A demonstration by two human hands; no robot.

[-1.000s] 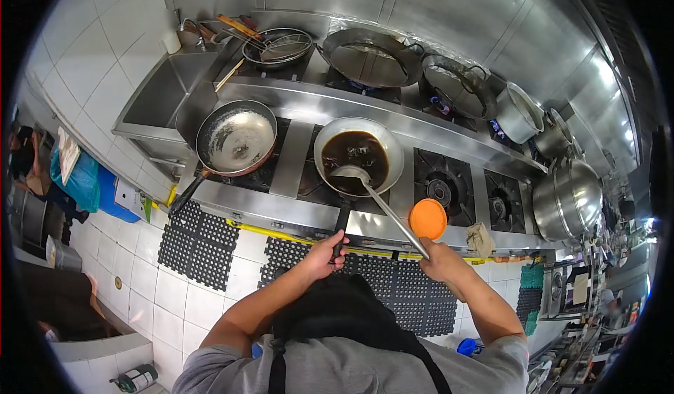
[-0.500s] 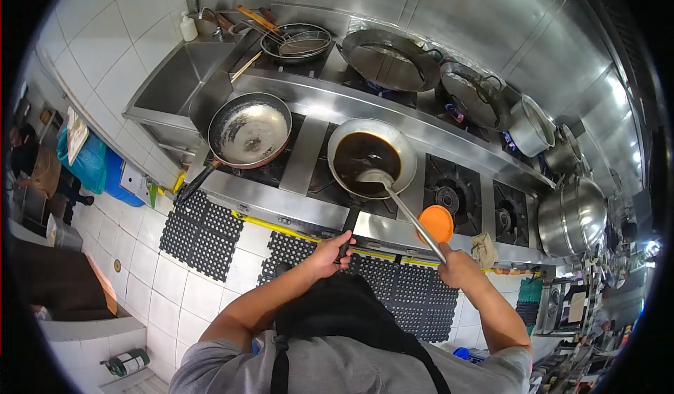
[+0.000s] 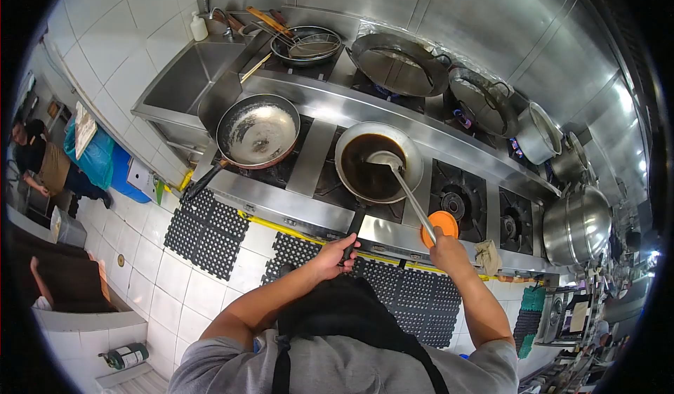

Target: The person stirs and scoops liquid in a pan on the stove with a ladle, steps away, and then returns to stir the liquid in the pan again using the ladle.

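Observation:
In the head view, a light metal frying pan (image 3: pixel 344 176) holding dark brown liquid (image 3: pixel 361 176) sits on the front row of the stove. My left hand (image 3: pixel 337 257) is closed around its black handle (image 3: pixel 357 225). A long metal ladle (image 3: pixel 414 201) is gripped near the handle's end by my right hand (image 3: pixel 449 252), fingers wrapped round it. The ladle's bowl (image 3: pixel 385 159) dips partly into the liquid, right of the pan's middle. Just beyond my right hand, a round orange dish or lid (image 3: pixel 444 224) lies at the burner's front edge.
Left of my pan stands a residue-coated frying pan (image 3: pixel 260 134), its handle jutting forward. Large pans, including a wok (image 3: pixel 397 67), line the back row; burner flames show there. A cloth (image 3: pixel 488 257) hangs at the front edge. At far left stands a person (image 3: pixel 45 155).
The ladle's bowl has moved from the pan's near rim away from me, further into the liquid. My right hand has shifted slightly forward and left. My left hand keeps its grip.

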